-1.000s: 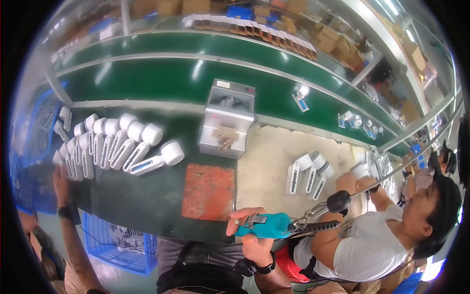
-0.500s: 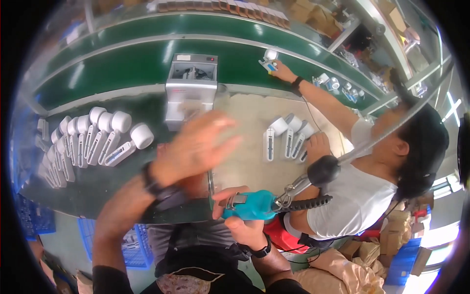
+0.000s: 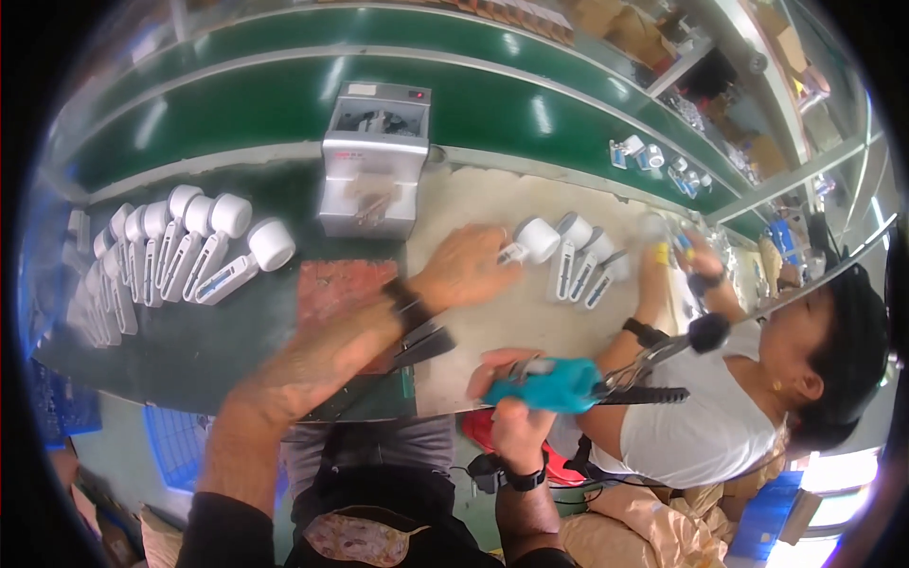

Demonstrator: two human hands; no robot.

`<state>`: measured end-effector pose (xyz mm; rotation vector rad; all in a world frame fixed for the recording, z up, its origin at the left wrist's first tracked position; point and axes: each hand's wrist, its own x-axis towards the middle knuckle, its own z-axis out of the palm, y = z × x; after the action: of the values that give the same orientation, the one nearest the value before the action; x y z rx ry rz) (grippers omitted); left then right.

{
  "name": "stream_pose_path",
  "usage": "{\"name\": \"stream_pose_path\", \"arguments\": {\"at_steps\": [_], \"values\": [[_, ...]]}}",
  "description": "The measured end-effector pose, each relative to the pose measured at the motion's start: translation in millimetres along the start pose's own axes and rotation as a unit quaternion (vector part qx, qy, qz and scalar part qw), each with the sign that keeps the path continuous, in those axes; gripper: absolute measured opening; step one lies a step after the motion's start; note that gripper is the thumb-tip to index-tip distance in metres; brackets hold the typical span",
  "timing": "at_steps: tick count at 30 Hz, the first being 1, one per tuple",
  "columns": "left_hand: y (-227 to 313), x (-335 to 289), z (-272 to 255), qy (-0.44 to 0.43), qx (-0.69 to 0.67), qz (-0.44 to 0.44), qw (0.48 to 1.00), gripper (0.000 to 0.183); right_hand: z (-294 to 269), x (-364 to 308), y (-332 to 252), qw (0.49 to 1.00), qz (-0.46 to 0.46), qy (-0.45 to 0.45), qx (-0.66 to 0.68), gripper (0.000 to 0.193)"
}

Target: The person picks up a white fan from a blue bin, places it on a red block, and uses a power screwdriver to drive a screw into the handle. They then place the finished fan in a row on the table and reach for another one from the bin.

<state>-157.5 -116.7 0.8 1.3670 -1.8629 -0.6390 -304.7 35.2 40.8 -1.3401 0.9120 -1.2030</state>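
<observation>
My left hand (image 3: pixel 473 265) reaches over the tan mat, its fingers closed round the handle of a white handheld device with a round head (image 3: pixel 538 239); most of that handle is hidden. Beside it lie several like devices (image 3: pixel 575 251) with flat handles and blue strips. Close to my body, my right hand (image 3: pixel 519 421) grips a teal electric screwdriver (image 3: pixel 554 385) hanging from a metal clip and cable. Its working end is not plain to see.
A silver screw feeder (image 3: pixel 374 161) stands at the bench's back. On the left lie several more white devices (image 3: pixel 194 246). A red pad (image 3: pixel 346 284) lies beneath my left forearm. At right, a co-worker's hands (image 3: pixel 691 260) handle parts; more devices (image 3: pixel 649 156) sit on the green belt.
My left hand has moved right, from before the feeder to the nearest white device on the mat. The screwdriver has shifted right with my right hand. The co-worker's arm has drawn back from the belt.
</observation>
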Motion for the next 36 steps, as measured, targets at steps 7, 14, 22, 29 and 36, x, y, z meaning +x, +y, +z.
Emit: {"name": "stream_pose_path", "arguments": {"at_steps": [7,14,22,29,36], "values": [[14.2,-93.4,-93.6,0.013,0.074,0.098,0.992,0.027,0.0,52.6,23.2,0.996,-0.042,0.033,-0.07,0.076],[-30.4,-130.0,-110.7,0.063,0.108,0.156,0.98,0.033,53.0,49.4,9.9,0.997,-0.059,0.033,-0.035,0.078],[-49.6,-135.4,-111.2,0.041,0.075,0.166,0.982,0.037,101.3,77.3,-13.6,0.992,-0.118,0.006,0.044,0.084],[-48.8,-132.4,-112.2,0.05,0.064,0.172,0.982,0.034,113.7,91.3,0.2,0.995,-0.086,-0.012,0.044,0.084],[-49.2,-133.0,-110.3,0.08,0.032,0.165,0.983,0.03,116.9,97.9,4.0,0.995,-0.098,-0.011,0.021,0.083]]}}
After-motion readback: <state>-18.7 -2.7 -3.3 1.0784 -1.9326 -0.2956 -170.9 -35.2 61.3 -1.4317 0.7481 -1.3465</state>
